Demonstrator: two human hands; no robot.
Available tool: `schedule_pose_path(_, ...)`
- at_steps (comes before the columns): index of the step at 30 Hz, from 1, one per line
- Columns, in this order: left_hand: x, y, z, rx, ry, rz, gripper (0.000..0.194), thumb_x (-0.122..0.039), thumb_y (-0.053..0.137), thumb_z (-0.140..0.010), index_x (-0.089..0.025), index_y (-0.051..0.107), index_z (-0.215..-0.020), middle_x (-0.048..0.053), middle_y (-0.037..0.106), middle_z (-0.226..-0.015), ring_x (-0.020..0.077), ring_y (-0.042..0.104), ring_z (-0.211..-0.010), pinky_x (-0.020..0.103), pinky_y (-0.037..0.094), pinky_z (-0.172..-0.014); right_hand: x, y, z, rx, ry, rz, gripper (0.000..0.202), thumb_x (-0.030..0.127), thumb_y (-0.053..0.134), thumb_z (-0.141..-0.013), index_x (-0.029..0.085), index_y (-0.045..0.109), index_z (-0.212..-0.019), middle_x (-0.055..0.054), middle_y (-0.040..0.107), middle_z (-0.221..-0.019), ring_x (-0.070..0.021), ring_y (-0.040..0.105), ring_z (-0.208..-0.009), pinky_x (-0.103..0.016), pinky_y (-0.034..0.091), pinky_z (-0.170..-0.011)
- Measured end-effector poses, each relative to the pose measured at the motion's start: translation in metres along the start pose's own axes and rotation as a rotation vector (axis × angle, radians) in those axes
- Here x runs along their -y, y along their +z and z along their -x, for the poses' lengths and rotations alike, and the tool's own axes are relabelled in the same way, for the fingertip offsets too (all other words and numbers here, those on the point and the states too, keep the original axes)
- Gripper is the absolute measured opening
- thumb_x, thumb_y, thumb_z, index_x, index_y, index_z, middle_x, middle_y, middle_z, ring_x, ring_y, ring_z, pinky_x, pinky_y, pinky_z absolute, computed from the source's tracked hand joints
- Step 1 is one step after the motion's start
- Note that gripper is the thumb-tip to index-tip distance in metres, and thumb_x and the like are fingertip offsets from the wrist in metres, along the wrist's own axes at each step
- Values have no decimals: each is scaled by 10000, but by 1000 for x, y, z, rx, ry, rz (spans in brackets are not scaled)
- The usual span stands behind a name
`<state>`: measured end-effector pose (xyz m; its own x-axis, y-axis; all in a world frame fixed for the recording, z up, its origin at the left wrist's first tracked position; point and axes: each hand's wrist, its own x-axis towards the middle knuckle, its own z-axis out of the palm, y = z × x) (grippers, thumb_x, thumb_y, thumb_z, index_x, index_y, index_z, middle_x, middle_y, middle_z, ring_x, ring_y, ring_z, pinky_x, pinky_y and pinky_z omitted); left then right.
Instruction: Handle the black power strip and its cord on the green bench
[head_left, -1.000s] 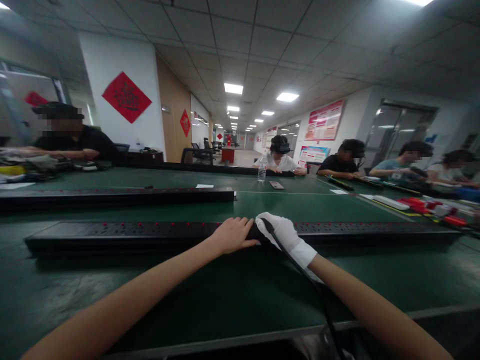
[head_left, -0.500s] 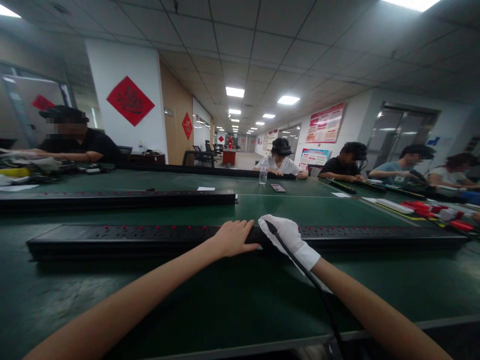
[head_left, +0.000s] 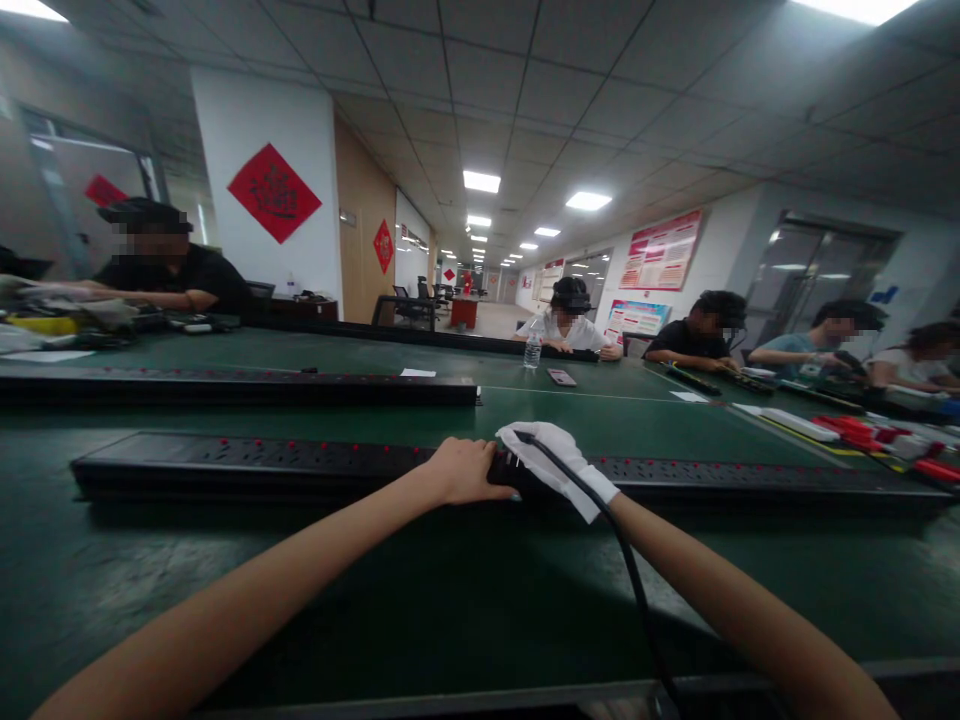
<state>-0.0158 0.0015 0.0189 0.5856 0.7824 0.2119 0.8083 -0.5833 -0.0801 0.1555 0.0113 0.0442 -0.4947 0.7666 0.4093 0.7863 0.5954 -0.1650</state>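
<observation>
A long black power strip (head_left: 247, 457) with sockets and a row of small red parts lies across the green table in front of me. My bare left hand (head_left: 465, 470) grips it near the middle, fingers over the top and thumb along the near side. Close by on the right, my right hand (head_left: 559, 460), in a white glove, is closed around a black plug (head_left: 526, 439) just above the strip. A black cord (head_left: 628, 565) runs from the plug over my wrist and down past the near table edge. Thin pale prongs seem to show by the glove; contact with a socket cannot be made out.
Another black strip (head_left: 360, 388) lies farther back on the left. Beyond it are a water bottle (head_left: 532, 351), a phone (head_left: 561, 377) and a paper slip (head_left: 418, 373). Red and white parts (head_left: 851, 432) lie at the right. Several people sit around the table.
My right hand has shifted slightly left, closer to my left hand, and the plug has come with it. My left fingers are more curled over the strip. The view has turned slightly.
</observation>
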Motion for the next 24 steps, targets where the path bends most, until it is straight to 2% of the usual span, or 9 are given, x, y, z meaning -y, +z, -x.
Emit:
schedule_pose_path(6, 1, 2, 0, -13, -1, -16, 765, -782, 270, -652, -147, 506, -1010, 128, 619, -947, 296, 596, -809, 377, 441, -661, 9, -4, -6, 91, 10, 185, 267, 356, 417, -800, 219, 633, -876, -24, 653, -891, -175, 590, -817, -236, 422, -727)
schedule_pose_path(11, -1, -1, 1, 9, -15, -14, 761, -784, 280, -645, -155, 509, -1006, 122, 620, -943, 291, 596, -809, 370, 440, -669, 7, 0, -1, 41, 10, 93, 274, 328, 432, -797, 244, 610, -987, -10, 638, -981, -166, 577, -879, -225, 410, -775)
schedule_pose_path(16, -1, -4, 2, 6, -3, 1, 777, -793, 272, -639, -152, 509, -1010, 126, 620, -941, 296, 597, -805, 379, 440, -665, 4, 4, 3, -38, -11, 50, 268, 309, 429, -797, 254, 617, -980, 7, 634, -1004, -172, 582, -878, -245, 421, -786)
schedule_pose_path(24, -2, -3, 1, -5, -12, 2, 769, -780, 287, -650, -145, 503, -1025, 132, 621, -944, 285, 598, -817, 370, 438, -686, 7, 8, 3, -20, 26, 99, 283, 326, 411, -809, 262, 613, -997, 2, 650, -960, -168, 595, -859, -232, 430, -747)
